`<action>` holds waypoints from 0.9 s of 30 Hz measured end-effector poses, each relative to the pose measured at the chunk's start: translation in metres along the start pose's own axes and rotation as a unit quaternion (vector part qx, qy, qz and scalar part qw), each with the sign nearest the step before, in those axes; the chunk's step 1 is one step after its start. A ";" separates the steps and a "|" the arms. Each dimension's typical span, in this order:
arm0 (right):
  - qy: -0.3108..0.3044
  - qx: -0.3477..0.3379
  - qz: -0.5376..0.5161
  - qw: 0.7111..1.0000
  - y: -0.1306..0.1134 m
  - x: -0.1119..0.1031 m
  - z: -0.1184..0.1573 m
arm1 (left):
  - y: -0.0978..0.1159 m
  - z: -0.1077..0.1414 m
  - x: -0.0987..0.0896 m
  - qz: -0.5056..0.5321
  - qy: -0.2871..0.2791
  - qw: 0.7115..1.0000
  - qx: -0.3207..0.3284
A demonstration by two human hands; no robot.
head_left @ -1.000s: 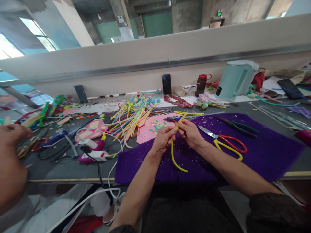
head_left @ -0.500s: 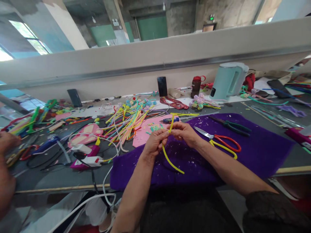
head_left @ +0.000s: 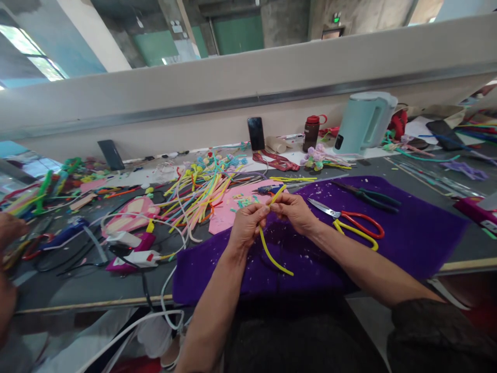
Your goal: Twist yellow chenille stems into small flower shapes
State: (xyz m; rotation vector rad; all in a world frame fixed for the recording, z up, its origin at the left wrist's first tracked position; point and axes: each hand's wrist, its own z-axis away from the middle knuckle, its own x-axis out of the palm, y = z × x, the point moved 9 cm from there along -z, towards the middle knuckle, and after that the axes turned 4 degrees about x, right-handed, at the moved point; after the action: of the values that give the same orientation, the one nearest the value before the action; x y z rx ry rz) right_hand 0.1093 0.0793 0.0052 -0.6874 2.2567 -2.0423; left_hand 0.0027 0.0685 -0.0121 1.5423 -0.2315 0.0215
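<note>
A yellow pipe cleaner [head_left: 273, 256] is pinched between both hands above a purple cloth [head_left: 419, 228]. My left hand [head_left: 248, 224] is closed on it, and its long tail curves down to the right beneath the fingers. Fingertips of my right hand [head_left: 295, 212] grip it close beside the left ones, where its short end pokes up. Right of the hands lie scissors [head_left: 357, 221] with one red and one yellow handle, blades toward me-left. Behind them are dark-handled pliers [head_left: 373, 197]. The exact spot between the fingertips is hidden.
A pile of coloured pipe cleaners [head_left: 198, 191] and a pink sheet [head_left: 221, 220] with clippings lie behind. Power strips [head_left: 134, 259] and cables are at left, near another person's hand [head_left: 11, 230]. A kettle [head_left: 359, 124], bottle [head_left: 311, 133] and upright phone [head_left: 256, 133] stand at the back.
The view has shifted slightly. The short upper end of the yellow pipe cleaner now leans further right, toward my right hand. Both hands keep their pinch.
</note>
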 end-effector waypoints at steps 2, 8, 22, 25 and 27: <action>0.011 0.010 -0.022 1.000 0.004 -0.001 0.000 | 0.000 0.000 -0.001 -0.007 0.011 1.000 0.007; 0.041 0.030 -0.067 0.996 0.012 -0.005 -0.002 | 0.001 0.002 -0.001 -0.011 0.039 0.999 0.031; 0.085 -0.096 0.114 0.985 -0.025 -0.012 0.005 | 0.004 0.001 0.001 0.058 -0.020 0.998 0.002; 0.111 -0.231 0.250 0.934 -0.052 -0.007 0.019 | 0.006 0.001 0.001 0.075 -0.018 0.997 0.003; 0.085 -0.291 0.320 0.898 -0.058 0.004 0.025 | 0.007 0.001 0.002 0.075 -0.024 0.997 0.006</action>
State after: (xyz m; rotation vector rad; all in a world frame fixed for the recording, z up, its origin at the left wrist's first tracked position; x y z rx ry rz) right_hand 0.1313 0.0514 0.0576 0.2549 2.7041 -1.1639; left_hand 0.0030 0.0672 -0.0050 1.5351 -0.3856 0.1056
